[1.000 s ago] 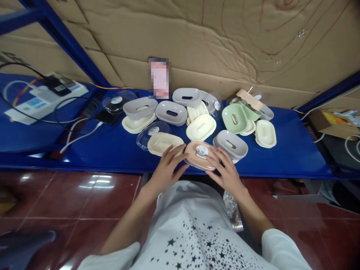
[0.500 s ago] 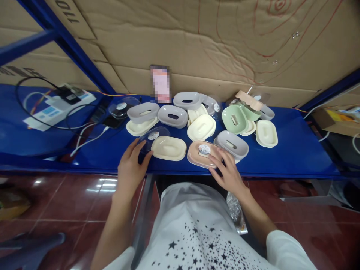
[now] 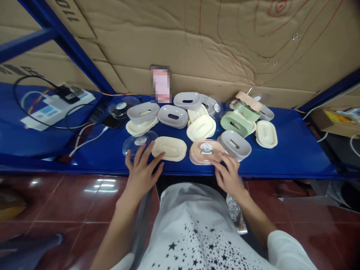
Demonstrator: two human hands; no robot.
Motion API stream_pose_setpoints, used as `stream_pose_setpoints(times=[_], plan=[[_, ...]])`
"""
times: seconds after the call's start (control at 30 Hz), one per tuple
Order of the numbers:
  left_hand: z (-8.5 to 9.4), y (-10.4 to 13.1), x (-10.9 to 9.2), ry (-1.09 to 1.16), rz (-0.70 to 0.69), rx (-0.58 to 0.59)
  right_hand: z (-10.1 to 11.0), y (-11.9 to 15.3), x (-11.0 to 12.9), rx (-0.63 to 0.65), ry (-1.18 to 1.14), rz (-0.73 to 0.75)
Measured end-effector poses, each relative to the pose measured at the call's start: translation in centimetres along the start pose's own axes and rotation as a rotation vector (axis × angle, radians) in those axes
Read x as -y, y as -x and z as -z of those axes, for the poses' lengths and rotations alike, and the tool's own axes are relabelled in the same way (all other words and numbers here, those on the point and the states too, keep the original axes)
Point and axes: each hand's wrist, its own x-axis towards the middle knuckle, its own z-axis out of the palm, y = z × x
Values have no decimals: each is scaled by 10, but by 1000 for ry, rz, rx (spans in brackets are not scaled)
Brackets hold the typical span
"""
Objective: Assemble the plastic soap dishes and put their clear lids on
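Note:
My left hand (image 3: pixel 142 170) is spread over the front edge of the blue table (image 3: pixel 289 157). Its fingertips reach a clear lid (image 3: pixel 135 143) lying flat and the cream soap dish (image 3: pixel 169 147) beside it; it grips nothing. My right hand (image 3: pixel 229 174) rests with loose fingers against the near edge of a pink soap box (image 3: pixel 204 152), which has a clear lid with a round sticker on top. A grey dish (image 3: pixel 235 144) lies just right of the pink box.
Behind lie several grey, cream and green soap dishes (image 3: pixel 234 122) and clear lids. At the left are a power strip (image 3: pixel 56 105), cables and a phone (image 3: pixel 111 120). A cardboard wall (image 3: pixel 197 48) backs the table. Red floor tiles show below.
My left hand moved from the pink box to the clear lid, slid it left off the cream dish and laid it flat. My right hand drew back to the pink box's near edge.

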Motion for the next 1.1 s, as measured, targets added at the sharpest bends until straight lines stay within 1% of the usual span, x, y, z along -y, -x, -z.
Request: stream_pose_setpoints(times=[0.07,0.13,0.2,0.3,0.4,0.53,0.6,0.67,0.7,0.73,0.8,0.87,0.93,1.03,1.1], plan=[[-3,-9,-4,16,-87,6,-2,-2,7,-17,-11,37],[-6,-16,-5,71,-132,23,-5,-5,13,-13,-21,82],[-6,-23,-6,134,-147,64,-7,-8,18,-6,-22,113],[-6,-37,-5,190,-151,126,-8,-11,21,14,-7,116],[-12,-68,-1,169,-134,157,-10,-9,20,46,18,104],[-34,-126,12,50,-107,219,-13,-6,18,63,47,85],[-45,-150,21,24,-111,258,-13,-5,18,62,50,82],[-49,-165,27,26,-119,277,-13,-5,18,66,44,78],[-48,-168,29,31,-122,275,-13,-5,18,67,36,78],[-45,-168,30,34,-123,271,-14,-6,18,65,29,77],[-33,-159,26,41,-126,245,-14,-6,19,52,17,74],[-19,-140,15,61,-149,214,-14,-7,19,33,12,76],[-7,-118,1,95,-209,207,-15,-7,19,16,16,75],[-1,-86,-14,86,-234,198,-16,-6,19,18,21,61],[-2,-71,-16,68,-223,176,-15,-5,19,27,20,57]])
